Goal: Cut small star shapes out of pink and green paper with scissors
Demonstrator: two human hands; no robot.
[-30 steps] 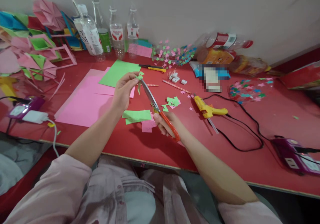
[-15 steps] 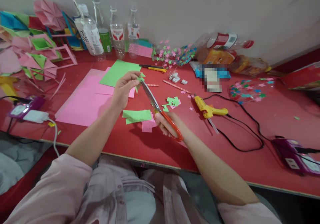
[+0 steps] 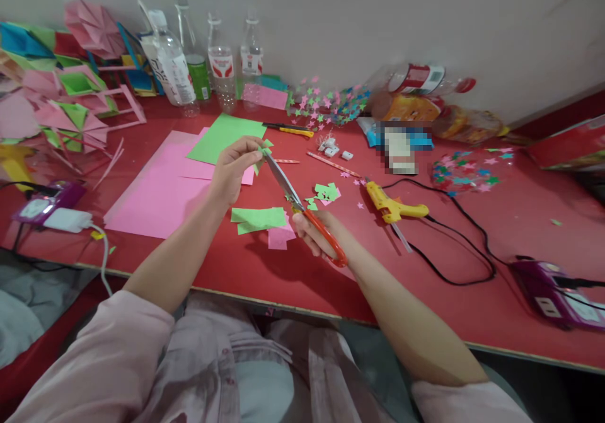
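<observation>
Between thumb and fingers, my left hand (image 3: 237, 163) pinches a small piece of green paper (image 3: 265, 148) above the sheets. My right hand (image 3: 314, 232) is closed around the orange handles of a pair of scissors (image 3: 285, 182). The blades point up and left, and their tips meet the green piece. Below the hands lie green paper strips (image 3: 258, 219) over pink paper pieces (image 3: 280, 236). Small green cut-outs (image 3: 327, 192) lie just beyond the scissors. A green sheet (image 3: 225, 137) overlaps a large pink sheet (image 3: 154, 190) to the left.
A yellow glue gun (image 3: 394, 207) with a black cord lies to the right, before a purple power strip (image 3: 558, 294). Several plastic bottles (image 3: 222, 63) stand by the wall. Folded paper crafts (image 3: 75, 95) fill the left end. A yellow cutter (image 3: 293, 131) and paper stars (image 3: 326, 104) lie behind.
Both hands hold nearly the same position, with the scissors still at the green piece. The view has shifted very slightly.
</observation>
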